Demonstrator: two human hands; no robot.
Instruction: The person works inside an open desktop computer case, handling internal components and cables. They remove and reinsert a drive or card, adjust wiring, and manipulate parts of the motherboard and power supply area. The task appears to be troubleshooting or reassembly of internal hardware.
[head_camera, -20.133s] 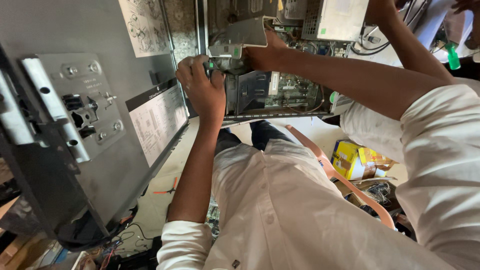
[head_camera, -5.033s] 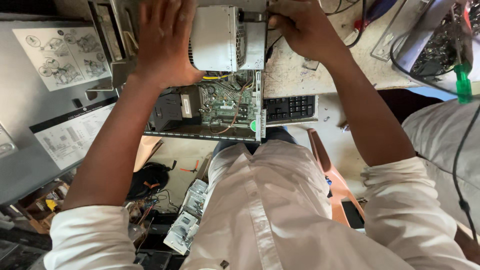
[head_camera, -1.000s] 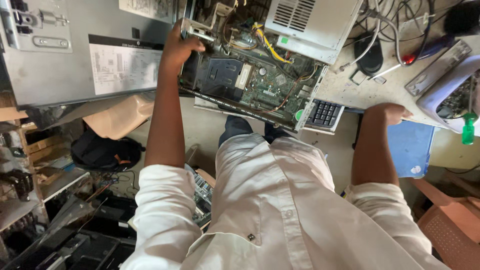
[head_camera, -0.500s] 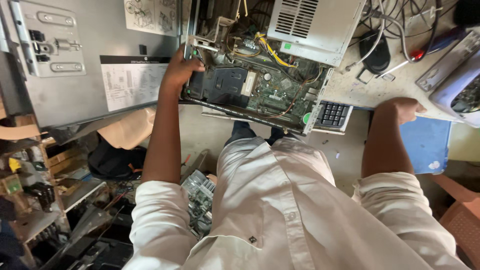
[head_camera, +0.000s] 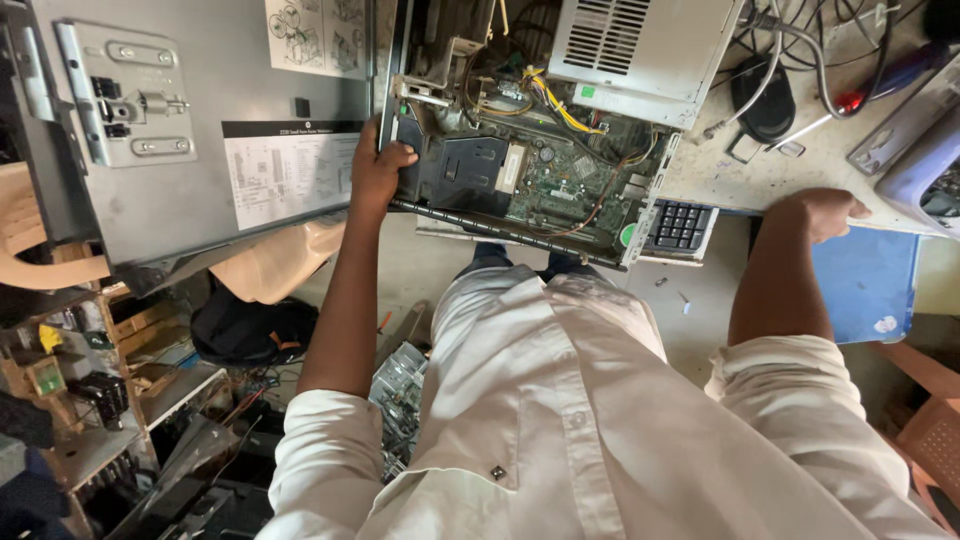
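Grey metal computer case (head_camera: 520, 190) lies open at worktop (head_camera: 800, 165) edge, green motherboard (head_camera: 570, 185) exposed. Left hand (head_camera: 378, 170), grip closed on case's near left corner. Right hand (head_camera: 820, 212) flat on worktop edge, grip holding nothing, beside blue folder (head_camera: 865, 285). Keyboard (head_camera: 680, 228) just right of case. White power supply (head_camera: 640, 45) above board.

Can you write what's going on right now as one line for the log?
left hand: grips near edge of open computer case | right hand: rests on table edge, holds nothing | power supply: inside case
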